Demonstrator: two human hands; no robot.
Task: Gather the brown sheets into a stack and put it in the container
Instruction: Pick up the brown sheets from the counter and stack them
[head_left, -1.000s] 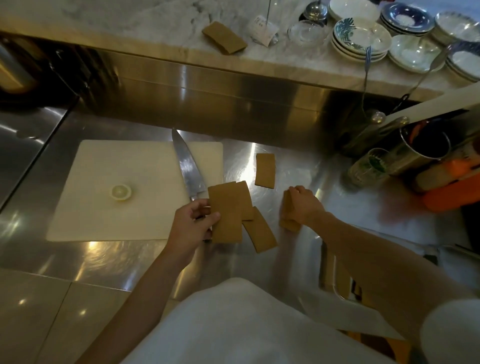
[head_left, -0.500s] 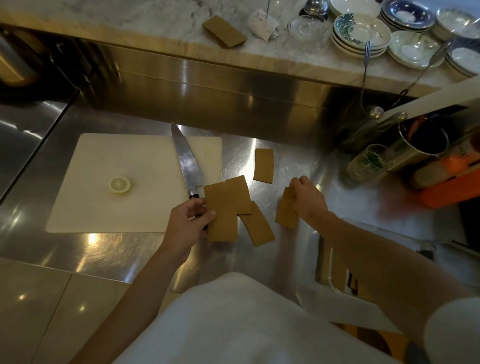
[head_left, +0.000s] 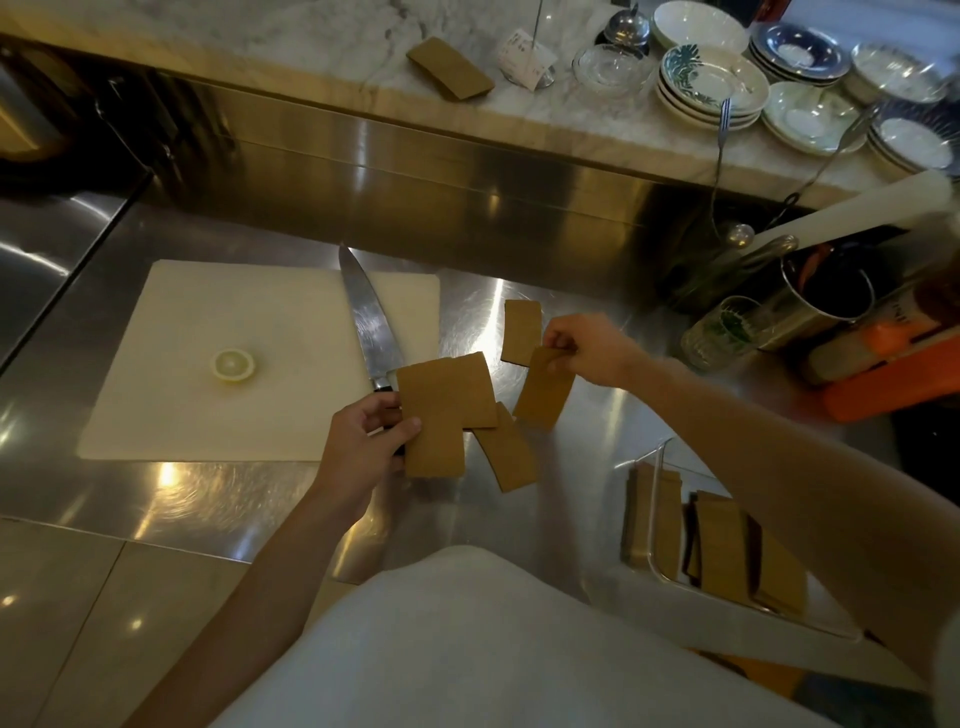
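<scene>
At the near right edge of a steel counter (head_left: 587, 467), a clear container (head_left: 655, 545) already holds several brown sheets standing on edge, its far wall just under the person's right forearm; how many it holds cannot be counted. Just beyond, the left hand (head_left: 363, 441) is clamped, thumb over fingers, on a fanned pair of brown sheets (head_left: 441, 410), with a loose sheet (head_left: 506, 452) lying half tucked under them on the steel. The change of the past second belongs to the right hand (head_left: 592, 348): a sheet it was pressing flat on the counter is now lifted sheet (head_left: 545, 387), pinched at its top corner between thumb and fingertips and hanging tilted in the air close beside the left hand's pair. That suggests gathering is under way, with the stack not yet squared and nothing from this batch yet in the container. Another sheet (head_left: 521, 330) lies flat just behind the right hand, uncollected. To the left, a knife (head_left: 371, 322) rests along the edge of a pale cutting board (head_left: 208, 405) bearing a lemon slice (head_left: 233, 365). Farther right stand a glass (head_left: 719, 332) and a steel cup (head_left: 826, 301) with a dark interior, contents unclear. On the marble shelf (head_left: 260, 57) at the back, one more brown sheet (head_left: 449, 68) lies apart beside stacked plates (head_left: 711, 85).
</scene>
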